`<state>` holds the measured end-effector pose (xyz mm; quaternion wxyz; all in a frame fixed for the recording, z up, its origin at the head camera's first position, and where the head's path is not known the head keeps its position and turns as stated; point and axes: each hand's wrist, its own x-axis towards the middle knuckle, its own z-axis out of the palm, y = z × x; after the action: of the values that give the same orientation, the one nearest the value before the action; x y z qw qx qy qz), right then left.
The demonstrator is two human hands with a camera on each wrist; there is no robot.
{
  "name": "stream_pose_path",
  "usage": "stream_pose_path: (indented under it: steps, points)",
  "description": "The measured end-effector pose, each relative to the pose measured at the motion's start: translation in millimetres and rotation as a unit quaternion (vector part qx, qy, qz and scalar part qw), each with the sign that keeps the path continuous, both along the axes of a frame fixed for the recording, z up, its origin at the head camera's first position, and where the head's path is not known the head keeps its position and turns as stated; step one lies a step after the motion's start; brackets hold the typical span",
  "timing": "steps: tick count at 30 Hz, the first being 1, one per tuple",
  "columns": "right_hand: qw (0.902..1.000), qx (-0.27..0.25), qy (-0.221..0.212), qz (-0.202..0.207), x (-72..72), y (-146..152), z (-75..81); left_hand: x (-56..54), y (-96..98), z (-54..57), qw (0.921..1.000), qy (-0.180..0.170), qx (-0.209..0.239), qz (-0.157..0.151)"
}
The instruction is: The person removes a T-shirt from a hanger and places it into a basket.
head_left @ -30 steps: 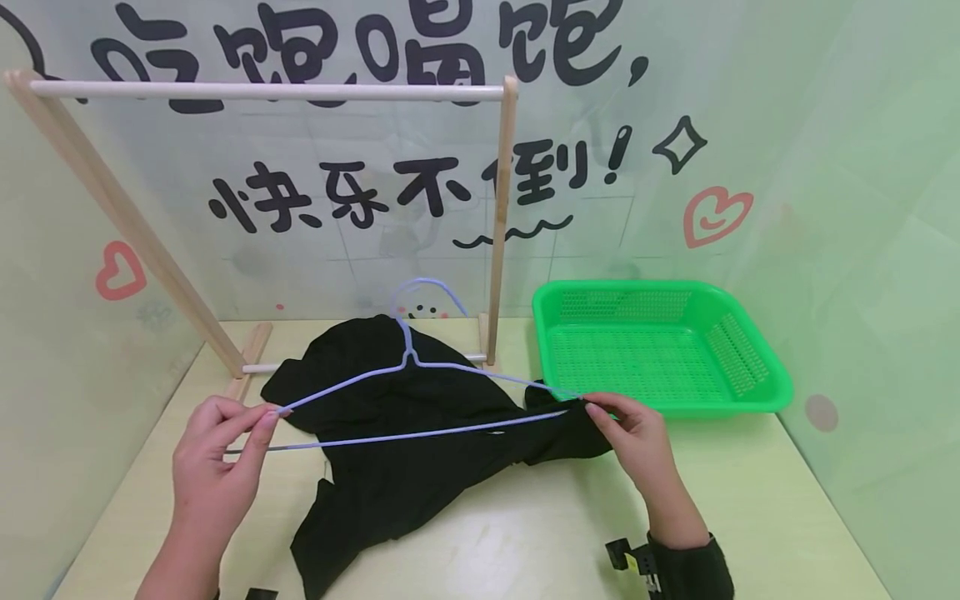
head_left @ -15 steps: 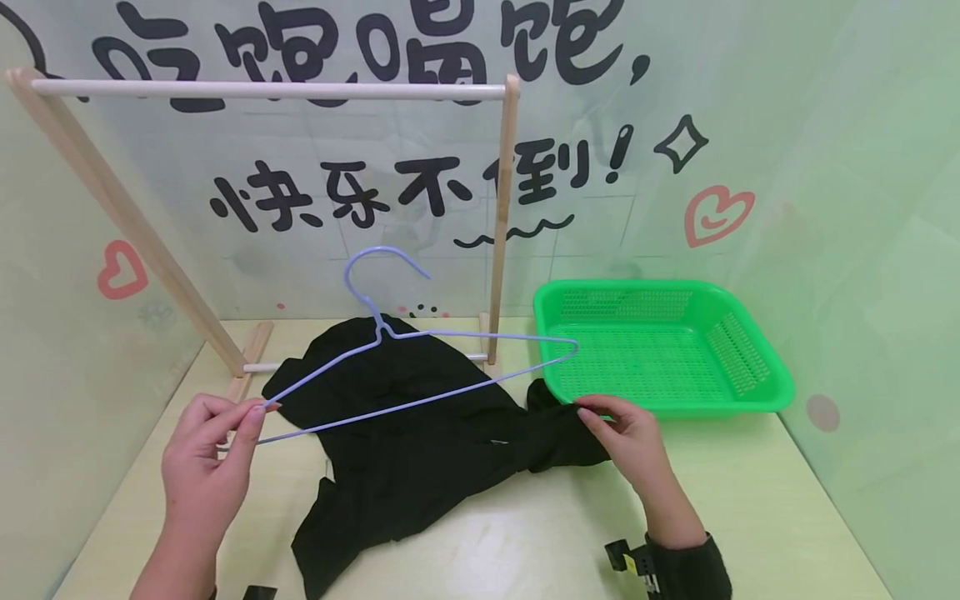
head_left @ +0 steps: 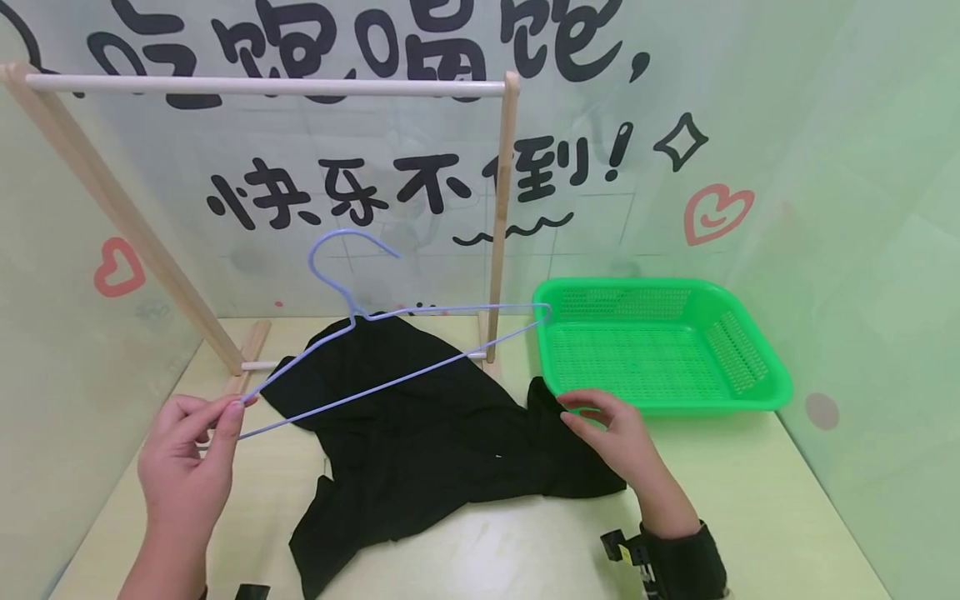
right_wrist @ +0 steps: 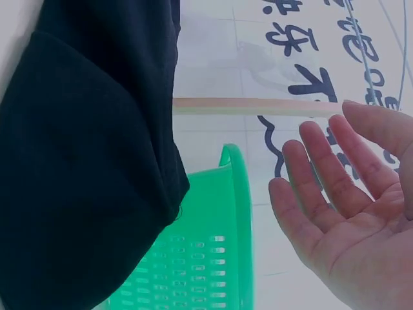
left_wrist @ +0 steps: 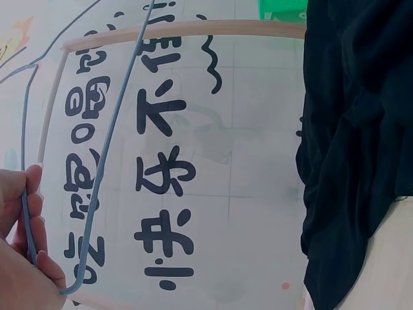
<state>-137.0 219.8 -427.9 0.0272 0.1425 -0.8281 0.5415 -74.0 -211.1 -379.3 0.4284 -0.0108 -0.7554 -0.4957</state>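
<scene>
My left hand pinches the left end of a light blue clothes hanger between thumb and fingers. The hanger is held up over the table, tilted, its hook pointing up and its far end reaching toward the basket. Beneath it a black garment, which looks like a T-shirt, lies spread on the table. My right hand is over the garment's right part with fingers loosely bent. In the right wrist view this palm holds nothing, and the garment hangs apart from it.
A wooden drying rack with a white top bar stands at the back left. A green plastic basket sits at the back right, close to the garment. A printed sheet covers the wall behind the pale table.
The hanger has come out of the garment's right part and moved up and left with my left hand. My right hand has let go of the cloth, which has dropped flatter onto the table.
</scene>
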Motion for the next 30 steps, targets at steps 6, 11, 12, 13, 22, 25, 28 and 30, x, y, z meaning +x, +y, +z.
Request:
stream_pose_path:
  steps: [6,11,12,13,22,25,28,30]
  points:
    - [1.0000,0.004,0.005,0.003,-6.1,-5,10.0,4.3,-3.9,5.9,0.9987,-0.035,0.026,0.025]
    - [0.9995,0.001,0.031,0.011,-15.3,-9,23.0,5.3,-5.9,7.9,0.9983,-0.024,0.035,0.041]
    - [0.9993,0.003,0.035,0.011,-16.6,-10,25.9,5.6,-6.1,8.5,0.9981,-0.024,0.032,0.047]
    - [0.9992,0.003,0.038,0.011,-18.0,-12,28.7,5.6,-6.3,9.3,0.9979,-0.022,0.031,0.053]
    - [0.9998,0.001,0.016,0.011,-32.3,-27,42.5,5.2,-3.7,19.2,0.9887,-0.056,0.031,0.136]
    - [0.9997,-0.015,0.016,0.012,-41.4,-35,46.7,2.8,-1.3,24.8,0.9865,-0.063,0.038,0.146]
    - [0.9992,-0.031,0.022,0.016,-51.9,-43,53.4,-2.0,1.3,32.6,0.9849,-0.066,0.051,0.152]
    - [0.9983,-0.049,0.028,0.018,-59.5,-48,59.1,-6.3,3.4,38.4,0.9841,-0.061,0.060,0.156]
